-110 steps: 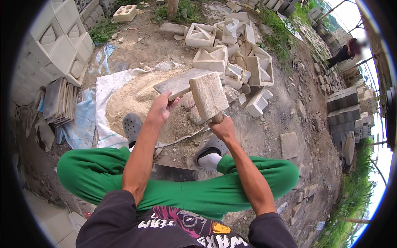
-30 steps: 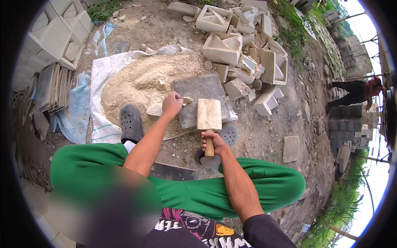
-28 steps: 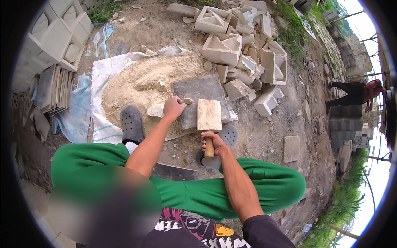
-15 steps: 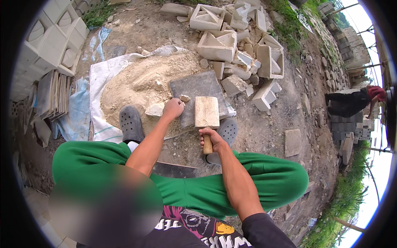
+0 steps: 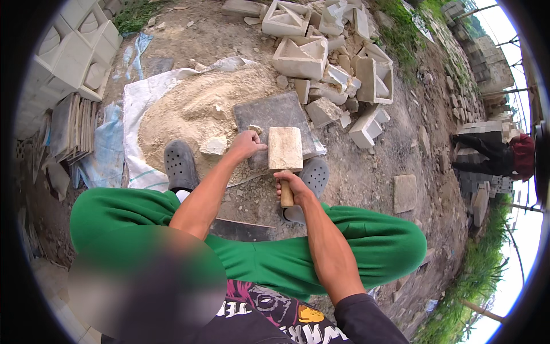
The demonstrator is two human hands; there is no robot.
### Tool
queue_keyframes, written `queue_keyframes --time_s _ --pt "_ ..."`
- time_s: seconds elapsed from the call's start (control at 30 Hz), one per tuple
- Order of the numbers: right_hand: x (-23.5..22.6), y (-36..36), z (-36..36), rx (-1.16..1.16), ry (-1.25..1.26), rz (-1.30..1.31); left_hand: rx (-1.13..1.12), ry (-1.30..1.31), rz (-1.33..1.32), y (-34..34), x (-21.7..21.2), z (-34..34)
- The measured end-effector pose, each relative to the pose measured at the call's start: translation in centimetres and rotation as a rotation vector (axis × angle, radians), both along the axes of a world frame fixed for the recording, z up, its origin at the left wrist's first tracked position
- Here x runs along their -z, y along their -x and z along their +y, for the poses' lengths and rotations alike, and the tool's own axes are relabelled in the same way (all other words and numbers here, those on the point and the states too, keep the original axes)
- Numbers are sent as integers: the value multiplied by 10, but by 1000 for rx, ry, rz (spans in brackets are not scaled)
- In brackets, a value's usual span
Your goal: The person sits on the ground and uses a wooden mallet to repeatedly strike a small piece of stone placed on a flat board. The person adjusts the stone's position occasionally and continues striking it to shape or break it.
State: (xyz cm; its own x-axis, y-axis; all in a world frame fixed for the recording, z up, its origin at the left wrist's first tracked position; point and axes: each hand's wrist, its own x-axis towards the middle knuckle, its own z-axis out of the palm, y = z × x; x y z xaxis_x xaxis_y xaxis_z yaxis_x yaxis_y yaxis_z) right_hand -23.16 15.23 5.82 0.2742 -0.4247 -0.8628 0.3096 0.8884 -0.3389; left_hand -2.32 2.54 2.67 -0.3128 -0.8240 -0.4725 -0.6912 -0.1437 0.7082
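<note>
My right hand [image 5: 293, 187] is wrapped round the wooden handle [image 5: 287, 198] of a mallet. Its broad, pale block-shaped head [image 5: 285, 148] is over the right part of a flat dark slab [image 5: 259, 112], between my shoes. My left hand [image 5: 247, 144] is closed, fingers curled together at the slab's near edge, just left of the mallet head; whatever it may hold is hidden. A small pale chunk [image 5: 255, 129] lies just beyond those fingers. Left of the hand, a larger whitish lump [image 5: 214, 145] rests at the edge of a heap of pale crushed material [image 5: 189, 106].
The heap lies on a white sheet [image 5: 133, 114]. Broken hollow blocks [image 5: 301, 57] are piled beyond the slab. Thin boards [image 5: 74, 126] and stacked pale blocks [image 5: 63, 51] stand left. A flat square piece [image 5: 405, 193] lies right. Another person [image 5: 504, 155] bends by grey blocks far right.
My left hand has shifted right, closer to the mallet head. The mallet and my right hand sit slightly farther from me. The other person has changed posture.
</note>
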Motion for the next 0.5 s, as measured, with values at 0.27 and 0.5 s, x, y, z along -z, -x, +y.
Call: queue_keyframes --time_s 0.27,0.5 --pt "-5 -17 -3 -220 260 558 -187 470 7 -5 28 -9" --pt "-41 -35 -47 -356 641 1201 -272 371 -7 -10 23 -4"
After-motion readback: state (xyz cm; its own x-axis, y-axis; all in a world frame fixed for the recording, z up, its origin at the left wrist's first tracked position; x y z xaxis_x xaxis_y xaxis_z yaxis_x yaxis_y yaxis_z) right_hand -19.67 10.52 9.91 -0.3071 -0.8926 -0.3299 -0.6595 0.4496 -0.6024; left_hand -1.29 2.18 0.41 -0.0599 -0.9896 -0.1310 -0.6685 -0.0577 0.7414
